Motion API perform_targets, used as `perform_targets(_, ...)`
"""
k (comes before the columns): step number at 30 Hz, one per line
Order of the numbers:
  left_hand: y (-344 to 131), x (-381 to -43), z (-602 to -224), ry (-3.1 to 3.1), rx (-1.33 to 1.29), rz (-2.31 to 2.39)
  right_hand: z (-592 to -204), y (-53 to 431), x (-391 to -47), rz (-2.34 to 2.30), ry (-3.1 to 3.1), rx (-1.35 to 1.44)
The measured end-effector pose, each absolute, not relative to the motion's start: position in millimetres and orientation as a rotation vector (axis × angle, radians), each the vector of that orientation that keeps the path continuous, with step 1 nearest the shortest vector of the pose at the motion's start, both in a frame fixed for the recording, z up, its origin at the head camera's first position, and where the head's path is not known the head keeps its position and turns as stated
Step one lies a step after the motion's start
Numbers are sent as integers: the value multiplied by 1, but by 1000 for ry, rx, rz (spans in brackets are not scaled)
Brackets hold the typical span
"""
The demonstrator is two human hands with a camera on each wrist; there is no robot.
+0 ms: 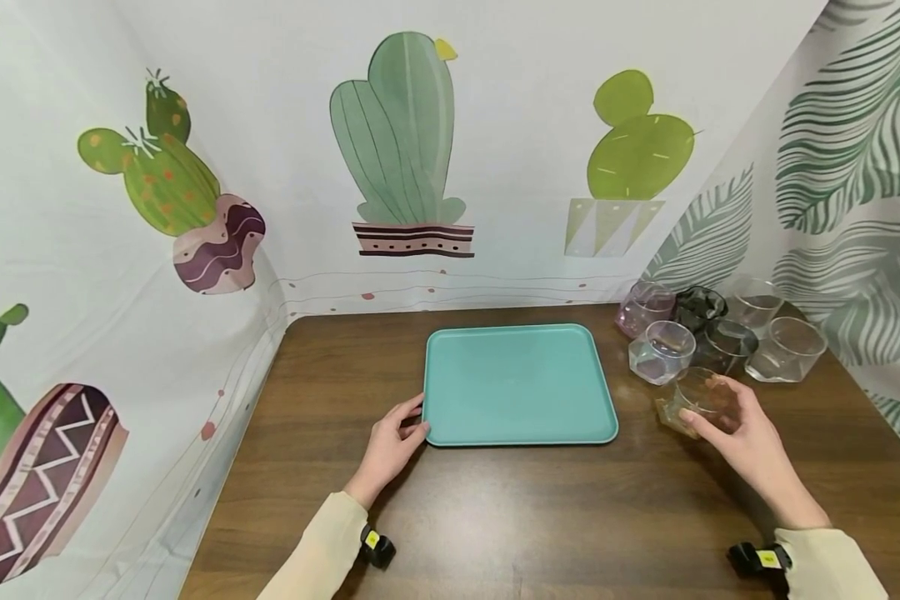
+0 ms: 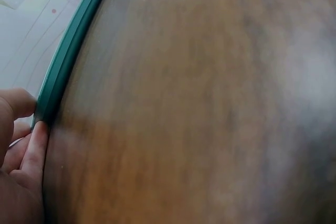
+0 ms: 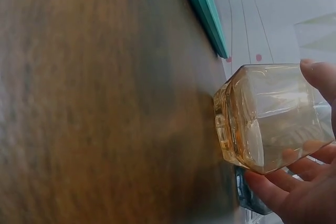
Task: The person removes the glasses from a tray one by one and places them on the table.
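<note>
An amber-tinted, angular drinking glass is in my right hand, gripped between thumb and fingers. The wrist view shows its thick faceted base, and the glass appears just about at the tabletop; whether it touches the wood I cannot tell. A turquoise rectangular tray lies flat at the middle of the table. My left hand holds the tray's left edge near its front corner, with thumb and fingertips against the rim. In the left wrist view, the fingers press at the tray's green edge.
Several glasses stand grouped at the table's back right: a pinkish one, a black one, an iridescent one, a smoky one and clear ones. Cactus-print cloth hangs behind the wooden table.
</note>
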State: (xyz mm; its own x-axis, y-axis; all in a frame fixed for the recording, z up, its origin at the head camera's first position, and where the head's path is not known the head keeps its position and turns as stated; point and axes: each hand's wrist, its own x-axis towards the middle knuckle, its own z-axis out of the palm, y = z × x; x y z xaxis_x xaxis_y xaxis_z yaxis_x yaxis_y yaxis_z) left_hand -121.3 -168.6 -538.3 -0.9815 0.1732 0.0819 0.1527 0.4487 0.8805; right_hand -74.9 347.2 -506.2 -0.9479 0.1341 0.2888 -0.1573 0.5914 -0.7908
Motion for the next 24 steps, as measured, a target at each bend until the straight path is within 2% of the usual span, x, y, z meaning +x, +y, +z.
perform_targets(17, -170, -126, -527, 2593, 291, 1624, -481, 343, -71, 987, -2486, 13)
perform_targets(24, -174, -129, -519, 2719, 303, 1478, -468, 327, -66, 922, -2329, 152)
